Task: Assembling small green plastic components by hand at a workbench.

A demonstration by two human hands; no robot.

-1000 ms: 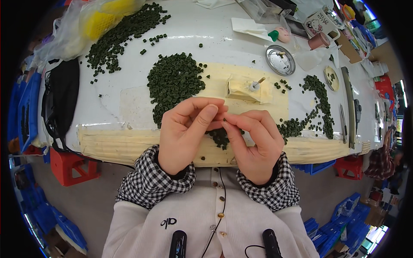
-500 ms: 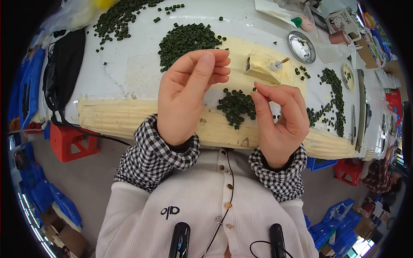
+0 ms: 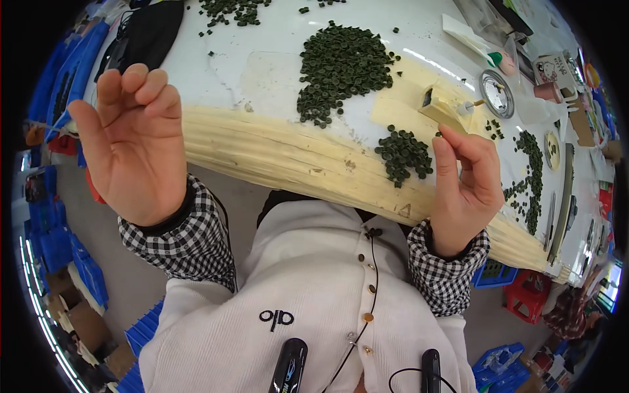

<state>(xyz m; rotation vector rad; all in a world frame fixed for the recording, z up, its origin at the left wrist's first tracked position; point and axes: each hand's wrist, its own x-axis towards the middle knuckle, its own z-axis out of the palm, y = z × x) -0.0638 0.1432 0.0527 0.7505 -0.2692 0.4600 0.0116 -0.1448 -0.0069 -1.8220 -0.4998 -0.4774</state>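
Observation:
My left hand (image 3: 141, 141) is raised at the left, over the table's near edge, palm showing. Its fingers are loosely bent and apart, holding nothing. At the right, my right hand (image 3: 468, 183) pinches a small dark green piece (image 3: 439, 134) between thumb and forefinger; only a bit of the piece shows. Beside that hand lies a small pile of dark green round pieces (image 3: 403, 156). Just beyond it sits a yellowish block (image 3: 447, 108), with a white fitting and a short brown stick (image 3: 475, 105) on it. A larger heap of the same pieces (image 3: 344, 69) lies farther back.
A wood-coloured strip (image 3: 282, 147) runs along the table's front edge. To the right are a round metal dish (image 3: 496, 93), scattered green pieces (image 3: 532, 164) and long metal tools (image 3: 557, 209). A black bag (image 3: 152, 33) lies far left. A red stool (image 3: 528, 295) stands below.
My left hand has swung left, away from my right hand, and turned its palm into view. The right hand keeps its pinch beside the small pile. The whole view has shifted and tilted.

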